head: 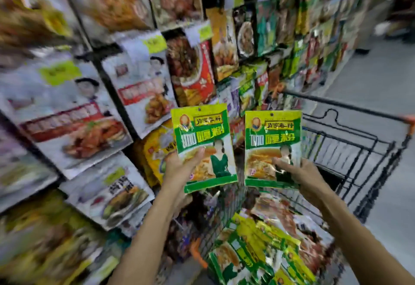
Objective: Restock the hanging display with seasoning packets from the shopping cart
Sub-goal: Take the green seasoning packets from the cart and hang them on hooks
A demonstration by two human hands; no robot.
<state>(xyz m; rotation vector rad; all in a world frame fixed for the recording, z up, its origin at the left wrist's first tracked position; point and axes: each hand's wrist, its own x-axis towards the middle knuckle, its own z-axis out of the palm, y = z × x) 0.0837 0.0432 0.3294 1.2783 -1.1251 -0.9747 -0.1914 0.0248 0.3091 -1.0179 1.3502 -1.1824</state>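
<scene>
- The two green seasoning packets are raised at centre frame, side by side and not touching. The left packet (pixel 203 141) is pinched near its bottom by the left hand (pixel 179 169), thumb across its face. The right packet (pixel 272 145) is gripped the same way by the right hand (pixel 301 174).
- Both are held low, so each hang hole (pixel 199 109) sits on a floppy top edge. It could miss or tear when threaded on.
- Neither hand is free to steady anything, so a packet may slip.
- The hanging display (pixel 134 78), at frame left, is crowded and blurred. I cannot tell which row is theirs, so mis-hanging is likely.
- The shopping cart (pixel 350 105), at lower right, holds a loose heap of spare packets (pixel 258 240). A dropped packet could fall between cart and display.
</scene>
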